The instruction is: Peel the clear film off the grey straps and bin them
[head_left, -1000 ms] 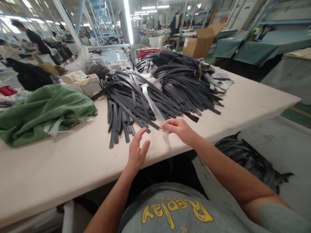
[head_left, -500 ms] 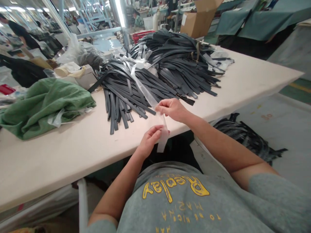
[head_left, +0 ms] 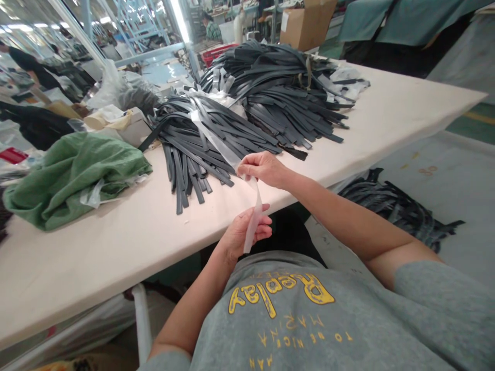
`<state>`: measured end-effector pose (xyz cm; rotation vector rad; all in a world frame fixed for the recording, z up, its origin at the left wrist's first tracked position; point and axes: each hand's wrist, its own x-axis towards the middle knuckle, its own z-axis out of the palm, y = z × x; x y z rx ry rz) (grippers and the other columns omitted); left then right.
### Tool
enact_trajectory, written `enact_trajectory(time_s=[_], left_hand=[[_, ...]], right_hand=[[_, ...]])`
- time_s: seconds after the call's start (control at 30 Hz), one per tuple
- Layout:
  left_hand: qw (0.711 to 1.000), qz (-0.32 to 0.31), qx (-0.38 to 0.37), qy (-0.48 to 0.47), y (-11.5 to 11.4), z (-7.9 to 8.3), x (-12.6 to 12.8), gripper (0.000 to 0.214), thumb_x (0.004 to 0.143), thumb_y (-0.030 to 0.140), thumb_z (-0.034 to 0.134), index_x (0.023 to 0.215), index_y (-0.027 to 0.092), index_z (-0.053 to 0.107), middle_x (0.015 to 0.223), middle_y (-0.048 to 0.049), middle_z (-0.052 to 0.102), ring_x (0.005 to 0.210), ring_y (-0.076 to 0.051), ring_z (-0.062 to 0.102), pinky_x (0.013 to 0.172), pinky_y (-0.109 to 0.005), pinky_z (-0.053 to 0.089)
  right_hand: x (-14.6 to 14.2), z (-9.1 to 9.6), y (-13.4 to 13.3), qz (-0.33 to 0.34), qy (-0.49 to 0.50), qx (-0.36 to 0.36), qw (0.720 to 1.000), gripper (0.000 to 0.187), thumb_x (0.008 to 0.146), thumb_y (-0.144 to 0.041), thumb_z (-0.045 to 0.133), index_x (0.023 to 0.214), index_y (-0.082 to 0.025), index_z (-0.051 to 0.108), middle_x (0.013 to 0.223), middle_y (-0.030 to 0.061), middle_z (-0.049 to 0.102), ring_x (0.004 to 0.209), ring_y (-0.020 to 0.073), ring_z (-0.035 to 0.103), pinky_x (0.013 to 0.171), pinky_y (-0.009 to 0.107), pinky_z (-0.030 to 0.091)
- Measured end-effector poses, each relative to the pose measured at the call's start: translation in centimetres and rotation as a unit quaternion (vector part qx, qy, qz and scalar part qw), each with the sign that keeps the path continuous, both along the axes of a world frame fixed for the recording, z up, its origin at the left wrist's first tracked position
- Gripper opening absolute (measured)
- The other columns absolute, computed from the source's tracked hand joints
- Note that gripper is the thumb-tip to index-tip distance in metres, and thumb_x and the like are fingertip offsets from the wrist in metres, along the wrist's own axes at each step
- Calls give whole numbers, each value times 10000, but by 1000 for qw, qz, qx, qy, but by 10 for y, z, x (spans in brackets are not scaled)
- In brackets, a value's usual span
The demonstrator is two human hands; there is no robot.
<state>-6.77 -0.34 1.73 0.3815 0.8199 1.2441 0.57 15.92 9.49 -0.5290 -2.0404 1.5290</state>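
A translucent white strip (head_left: pixel 217 142) runs from the pile of dark strips down toward me. My right hand (head_left: pixel 263 169) pinches it between thumb and fingers, just above the table's front edge. Below that grip the strip's free end hangs with a twist and lies across the palm of my left hand (head_left: pixel 249 226). The left hand is palm up, its fingers apart and not closed round the strip. Beyond my hands, flat dark grey strips (head_left: pixel 193 149) lie heaped on the table, their ends pointing toward me.
A larger tied bundle of dark strips (head_left: pixel 286 103) lies at the back of the pale table (head_left: pixel 394 118). On the left sits a crumpled green cloth (head_left: pixel 77 178). More dark strips (head_left: pixel 394 208) lie low on the right. A cardboard box (head_left: pixel 305 26) stands behind.
My left hand has gone from pinching the white strip to an open palm beneath it. My right hand has shifted slightly left, still pinching the strip.
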Motion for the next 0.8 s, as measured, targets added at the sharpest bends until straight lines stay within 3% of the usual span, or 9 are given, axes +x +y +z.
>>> enact_trajectory(time_s=[0.27, 0.47, 0.8], left_hand=[[996, 2, -7, -90, -9, 6, 15, 424, 606, 346, 879, 943, 174, 686, 592, 69, 553, 495, -53, 514, 529, -185, 469], [997, -38, -18, -60, -8, 8, 21, 418, 542, 301, 896, 883, 152, 706, 627, 30, 638, 530, -89, 584, 564, -221, 496], [995, -75, -20, 56, -20, 3, 27, 332, 620, 375, 862, 752, 95, 745, 712, -73, 713, 577, -109, 628, 596, -221, 493]], right_hand=[[-12, -21, 4, 8, 39, -73, 997, 236, 786, -351, 692, 732, -123, 668, 663, 9, 656, 561, 84, 546, 491, 184, 390], [-20, -34, 4, 9, 34, -81, 996, 214, 786, -328, 689, 727, -123, 683, 631, -1, 661, 542, 80, 540, 479, 174, 385], [-23, -48, 13, -24, -57, -63, 996, 147, 840, -217, 613, 738, -126, 668, 638, -14, 658, 533, 63, 559, 462, 139, 401]])
